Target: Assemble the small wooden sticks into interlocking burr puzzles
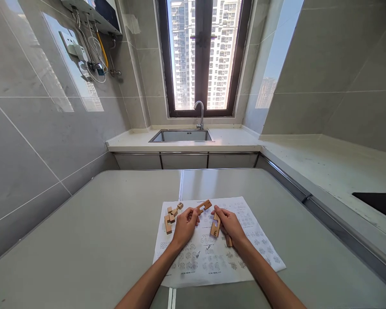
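Left hand (185, 221) pinches a notched wooden bar (207, 204). Right hand (230, 224) pinches a second notched bar (215, 230), over printed sheet (209, 278)

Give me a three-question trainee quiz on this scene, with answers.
1. What does the left hand hold?
2. True or false: the right hand is empty.
3. Where do the small angular brown wooden blocks lie? A, in the rectangular metal sink; B, on the printed white rectangular paper sheet; C, on the white counter.

Key: 1. One notched brown wooden piece. 2. False: it holds another notched brown wooden piece. 3. B.
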The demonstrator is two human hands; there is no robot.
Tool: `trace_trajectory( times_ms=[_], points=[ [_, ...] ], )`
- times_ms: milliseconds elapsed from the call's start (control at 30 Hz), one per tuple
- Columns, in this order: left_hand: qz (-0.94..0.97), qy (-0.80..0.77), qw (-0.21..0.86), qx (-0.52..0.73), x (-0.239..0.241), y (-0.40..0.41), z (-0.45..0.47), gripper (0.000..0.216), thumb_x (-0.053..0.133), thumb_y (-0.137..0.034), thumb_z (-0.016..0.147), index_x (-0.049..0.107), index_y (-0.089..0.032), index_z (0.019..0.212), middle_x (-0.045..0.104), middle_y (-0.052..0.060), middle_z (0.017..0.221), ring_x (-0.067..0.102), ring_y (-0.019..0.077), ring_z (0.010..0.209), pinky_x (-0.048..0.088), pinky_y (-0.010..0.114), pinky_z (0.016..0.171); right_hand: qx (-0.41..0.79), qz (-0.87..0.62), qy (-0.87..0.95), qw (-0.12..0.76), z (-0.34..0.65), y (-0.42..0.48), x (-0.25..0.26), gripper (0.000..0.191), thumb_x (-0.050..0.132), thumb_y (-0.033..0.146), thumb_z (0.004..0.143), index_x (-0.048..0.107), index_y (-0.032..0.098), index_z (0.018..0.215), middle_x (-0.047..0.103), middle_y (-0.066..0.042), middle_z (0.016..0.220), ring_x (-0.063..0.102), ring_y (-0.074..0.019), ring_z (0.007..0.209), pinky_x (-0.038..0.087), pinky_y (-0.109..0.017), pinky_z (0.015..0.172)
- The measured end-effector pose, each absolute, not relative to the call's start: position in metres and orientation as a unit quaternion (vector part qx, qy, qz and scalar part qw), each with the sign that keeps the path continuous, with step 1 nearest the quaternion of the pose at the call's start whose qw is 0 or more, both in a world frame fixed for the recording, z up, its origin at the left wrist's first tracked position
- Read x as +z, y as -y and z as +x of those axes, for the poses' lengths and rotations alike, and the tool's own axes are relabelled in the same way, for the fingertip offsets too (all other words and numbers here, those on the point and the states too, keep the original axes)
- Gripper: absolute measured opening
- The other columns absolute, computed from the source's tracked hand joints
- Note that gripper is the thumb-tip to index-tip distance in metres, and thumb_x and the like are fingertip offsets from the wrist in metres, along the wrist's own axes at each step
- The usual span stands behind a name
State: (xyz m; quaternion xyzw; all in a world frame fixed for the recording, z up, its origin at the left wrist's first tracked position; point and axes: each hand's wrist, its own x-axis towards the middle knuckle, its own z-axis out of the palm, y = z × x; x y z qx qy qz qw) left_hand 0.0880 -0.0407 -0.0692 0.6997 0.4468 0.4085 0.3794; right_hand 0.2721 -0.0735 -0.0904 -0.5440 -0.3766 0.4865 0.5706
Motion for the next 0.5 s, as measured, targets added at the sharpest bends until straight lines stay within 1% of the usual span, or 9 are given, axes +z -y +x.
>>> trace_trajectory(
  times_ms=[67, 133, 267, 333, 433, 500],
  points=[
    [0.723, -0.459, 0.330, 0.397, -0.071, 0.041, 0.088, 0.043, 0.048, -0.050, 0.099, 0.063, -0.021, 0.072, 0.067, 0.002, 0.069, 0.060, 0.0198, 0.066, 0.043, 0.030, 0.065, 0.516, -0.523, 0.355, 0.577, 0.271, 0.076, -0.086, 0.055, 0.069, 0.073, 0.078, 0.071, 0.018, 0.079, 0.041, 0.008, 0.047, 0.028, -0.0083, 0.040, 0.020, -0.021, 0.036],
    [0.751, -0.457, 0.284, 0.382, -0.073, 0.041, 0.089, 0.040, 0.049, -0.047, 0.099, 0.063, -0.021, 0.071, 0.067, 0.004, 0.073, 0.060, 0.0219, 0.072, 0.044, 0.032, 0.067, 0.525, -0.505, 0.348, 0.590, 0.270, 0.078, -0.082, 0.054, 0.070, 0.072, 0.078, 0.070, 0.018, 0.079, 0.039, 0.009, 0.047, 0.027, -0.0075, 0.040, 0.020, -0.020, 0.035],
    [0.814, -0.417, 0.214, 0.344, -0.079, 0.045, 0.089, 0.029, 0.055, -0.033, 0.094, 0.063, -0.022, 0.069, 0.065, 0.007, 0.084, 0.058, 0.0255, 0.086, 0.047, 0.038, 0.078, 0.526, -0.488, 0.345, 0.605, 0.269, 0.079, -0.078, 0.052, 0.074, 0.069, 0.077, 0.068, 0.018, 0.077, 0.041, 0.008, 0.051, 0.028, -0.0063, 0.040, 0.021, -0.019, 0.034],
    [0.837, -0.400, 0.178, 0.327, -0.080, 0.048, 0.090, 0.022, 0.060, -0.028, 0.090, 0.063, -0.022, 0.068, 0.063, 0.009, 0.090, 0.056, 0.0272, 0.090, 0.047, 0.041, 0.081, 0.522, -0.488, 0.348, 0.606, 0.269, 0.079, -0.078, 0.052, 0.074, 0.069, 0.077, 0.068, 0.018, 0.078, 0.043, 0.008, 0.051, 0.029, -0.0061, 0.039, 0.021, -0.019, 0.032],
    [0.851, -0.408, 0.125, 0.307, -0.081, 0.052, 0.090, 0.021, 0.065, -0.027, 0.086, 0.060, -0.021, 0.067, 0.060, 0.010, 0.097, 0.054, 0.0299, 0.096, 0.046, 0.045, 0.084, 0.516, -0.488, 0.360, 0.605, 0.269, 0.079, -0.079, 0.052, 0.071, 0.070, 0.079, 0.067, 0.018, 0.079, 0.044, 0.008, 0.053, 0.030, -0.0059, 0.039, 0.022, -0.018, 0.031],
    [0.848, -0.427, 0.107, 0.295, -0.080, 0.053, 0.091, 0.018, 0.066, -0.029, 0.086, 0.060, -0.021, 0.071, 0.059, 0.010, 0.098, 0.054, 0.0306, 0.098, 0.046, 0.045, 0.085, 0.514, -0.485, 0.364, 0.606, 0.269, 0.079, -0.079, 0.052, 0.071, 0.070, 0.080, 0.067, 0.018, 0.080, 0.044, 0.008, 0.053, 0.030, -0.0059, 0.039, 0.022, -0.018, 0.031]
  ],
)
